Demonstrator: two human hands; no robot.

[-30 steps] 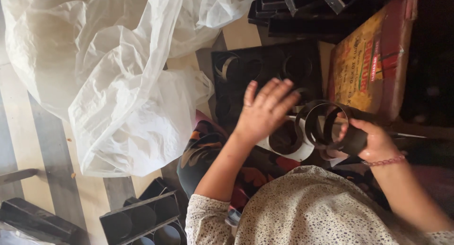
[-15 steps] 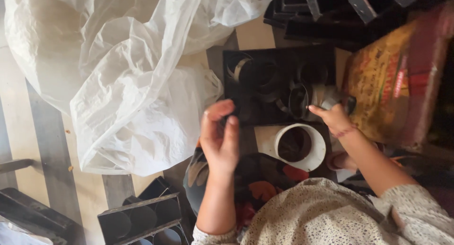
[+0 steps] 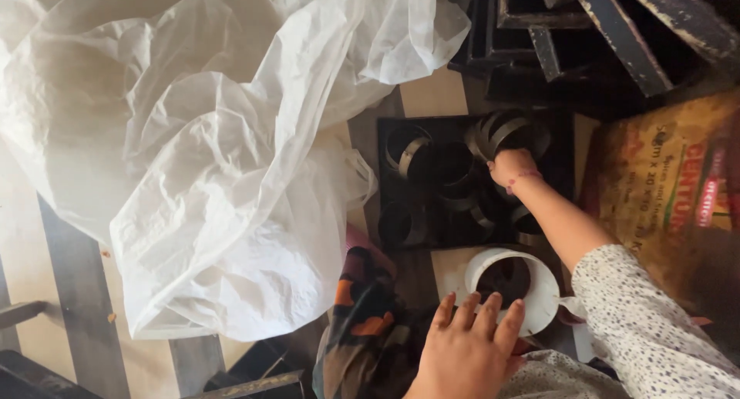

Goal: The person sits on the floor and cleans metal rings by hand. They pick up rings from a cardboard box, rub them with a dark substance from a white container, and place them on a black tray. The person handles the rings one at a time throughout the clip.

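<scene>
The right hand (image 3: 510,168) reaches over a black tray (image 3: 401,191) of round hollows, its grip clenched on a dark metal ring (image 3: 505,133) held at the tray's far right corner. The left hand (image 3: 466,345) lies with released, spread fingers against the rim of a white cup (image 3: 512,287) near the body. A large crumpled white plastic sheet (image 3: 200,152) lies left of the tray.

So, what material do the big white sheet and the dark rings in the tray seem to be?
The sheet looks like thin plastic film: translucent, glossy, sharply crinkled. The rings look like thin metal bands, dark with dull grey glints along their edges; that is likely, not certain.
</scene>
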